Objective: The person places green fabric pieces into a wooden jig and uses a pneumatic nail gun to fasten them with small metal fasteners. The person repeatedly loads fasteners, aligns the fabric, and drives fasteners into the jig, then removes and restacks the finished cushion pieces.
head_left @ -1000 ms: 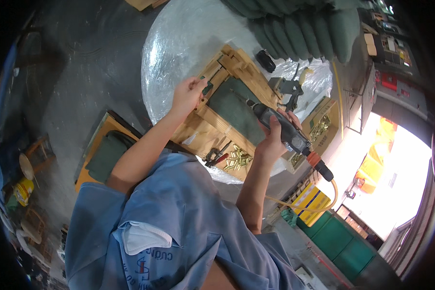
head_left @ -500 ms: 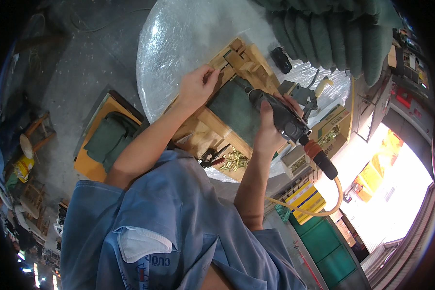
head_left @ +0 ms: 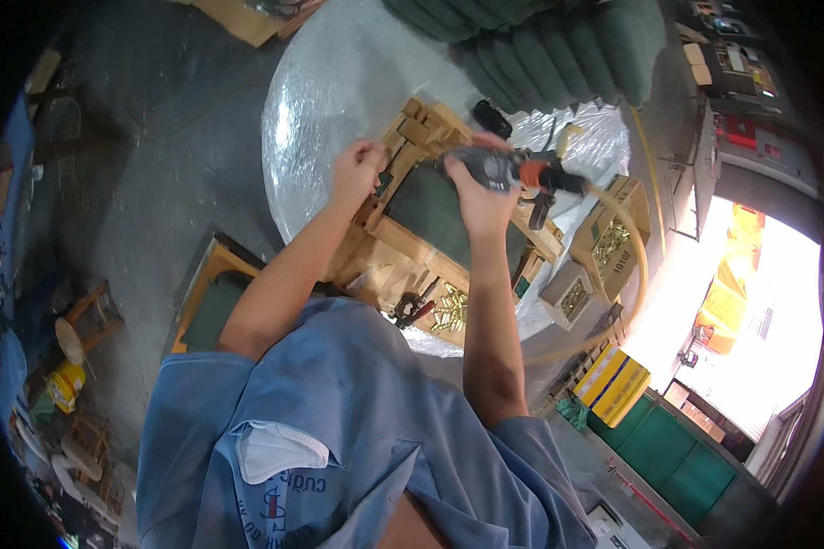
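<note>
Drill (head_left: 496,172), black-bodied: 2 o'clock of green pad (head_left: 426,209); right hand (head_left: 482,199), fingers clamped round it. Left hand (head_left: 358,174): 10 o'clock of pad, at wooden frame (head_left: 414,244); fingers curled, whether on anything cannot be told. Brass pieces (head_left: 450,309): 6 o'clock.

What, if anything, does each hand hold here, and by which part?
The right hand holds the drill by its dark body. Whether the left hand holds anything small cannot be told.
</note>
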`<state>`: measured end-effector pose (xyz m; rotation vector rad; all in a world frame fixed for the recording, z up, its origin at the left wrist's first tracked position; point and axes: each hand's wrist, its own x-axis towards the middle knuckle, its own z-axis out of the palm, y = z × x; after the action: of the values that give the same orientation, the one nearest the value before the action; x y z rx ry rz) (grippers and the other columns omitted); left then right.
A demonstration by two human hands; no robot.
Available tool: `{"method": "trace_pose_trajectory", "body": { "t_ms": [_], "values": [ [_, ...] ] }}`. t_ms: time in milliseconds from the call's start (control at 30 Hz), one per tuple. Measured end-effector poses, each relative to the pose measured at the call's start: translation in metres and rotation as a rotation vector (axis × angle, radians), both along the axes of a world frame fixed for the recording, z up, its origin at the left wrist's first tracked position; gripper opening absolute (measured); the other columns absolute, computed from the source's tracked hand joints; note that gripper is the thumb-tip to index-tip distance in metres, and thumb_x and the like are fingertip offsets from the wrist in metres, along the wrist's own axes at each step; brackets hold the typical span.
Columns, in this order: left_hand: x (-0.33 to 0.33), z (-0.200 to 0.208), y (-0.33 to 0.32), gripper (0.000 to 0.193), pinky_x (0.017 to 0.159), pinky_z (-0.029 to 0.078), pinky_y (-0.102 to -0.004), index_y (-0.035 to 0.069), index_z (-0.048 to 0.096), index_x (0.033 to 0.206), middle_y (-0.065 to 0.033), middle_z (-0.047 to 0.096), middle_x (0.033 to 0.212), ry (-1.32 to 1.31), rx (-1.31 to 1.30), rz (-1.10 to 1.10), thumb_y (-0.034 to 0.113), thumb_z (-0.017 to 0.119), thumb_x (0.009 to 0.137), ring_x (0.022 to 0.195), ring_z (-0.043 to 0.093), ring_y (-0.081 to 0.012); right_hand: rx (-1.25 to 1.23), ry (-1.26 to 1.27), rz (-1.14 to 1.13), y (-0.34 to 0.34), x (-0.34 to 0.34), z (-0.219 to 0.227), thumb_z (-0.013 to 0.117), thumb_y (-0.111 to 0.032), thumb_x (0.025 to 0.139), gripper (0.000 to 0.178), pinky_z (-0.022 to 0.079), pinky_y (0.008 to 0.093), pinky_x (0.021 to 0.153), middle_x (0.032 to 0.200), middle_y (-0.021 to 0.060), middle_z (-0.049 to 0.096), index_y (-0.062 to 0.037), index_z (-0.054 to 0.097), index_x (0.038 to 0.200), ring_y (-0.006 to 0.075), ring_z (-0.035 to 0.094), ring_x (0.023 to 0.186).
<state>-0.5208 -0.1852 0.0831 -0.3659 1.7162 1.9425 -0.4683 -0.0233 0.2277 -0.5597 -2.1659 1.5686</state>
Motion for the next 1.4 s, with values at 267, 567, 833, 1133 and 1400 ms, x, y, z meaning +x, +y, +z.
{"method": "trace_pose_trajectory", "body": {
  "t_ms": [267,567,833,1133,1400],
  "values": [
    [0.041,0.038,-0.072,0.037,0.087,0.060,-0.0365,-0.002,0.062,0.129,-0.0143,0.072,0.114,-0.416,0.516,0.046,0.031,0.053,0.113,0.094,0.072,-0.0218,-0.616,0.167,-0.515,-0.033,0.169,0.024,0.073,-0.017,0.096,0.046,0.070,0.0446,0.077,0.130,0.0154,0.067,-0.0093,0.058,0.139,0.0293,0.073,0.108],
    [0.156,-0.002,-0.082,0.026,0.058,0.050,-0.0328,0.003,0.067,0.085,-0.0045,0.067,0.072,-0.036,-0.052,-0.706,0.022,0.071,0.102,0.064,0.062,-0.0141,-1.385,0.469,-1.297,-0.036,0.322,-0.044,0.073,-0.039,0.095,0.039,0.063,0.0504,0.098,0.119,0.0061,0.072,-0.0088,0.069,0.120,0.0273,0.070,0.113],
    [0.175,-0.013,-0.041,0.017,0.075,0.057,-0.0472,0.007,0.070,0.094,-0.0137,0.070,0.093,1.019,-0.523,-0.923,0.024,0.070,0.097,0.087,0.071,-0.0352,-1.741,1.038,-1.494,-0.014,0.434,-0.114,0.071,-0.042,0.094,0.050,0.070,0.0442,0.091,0.110,0.0170,0.074,0.0034,0.070,0.116,0.0335,0.076,0.101],
    [0.179,-0.025,-0.003,0.019,0.091,0.055,-0.0525,0.013,0.065,0.109,-0.0104,0.065,0.112,1.401,-0.781,-1.142,0.024,0.069,0.094,0.110,0.065,-0.0352,-1.968,1.149,-1.307,0.167,0.434,-0.179,0.090,-0.056,0.082,0.077,0.070,0.0366,0.088,0.117,0.0179,0.068,0.0077,0.067,0.119,0.0333,0.073,0.108],
    [0.195,0.025,0.011,0.024,0.098,0.049,-0.0509,0.011,0.068,0.115,-0.0132,0.064,0.122,1.491,-0.953,-0.935,0.016,0.071,0.092,0.114,0.061,-0.0369,-1.858,1.158,-1.166,0.216,0.364,-0.219,0.073,-0.055,0.098,0.087,0.067,0.0383,0.097,0.148,0.0183,0.058,0.0042,0.042,0.153,0.0379,0.069,0.122]
  ]
}}
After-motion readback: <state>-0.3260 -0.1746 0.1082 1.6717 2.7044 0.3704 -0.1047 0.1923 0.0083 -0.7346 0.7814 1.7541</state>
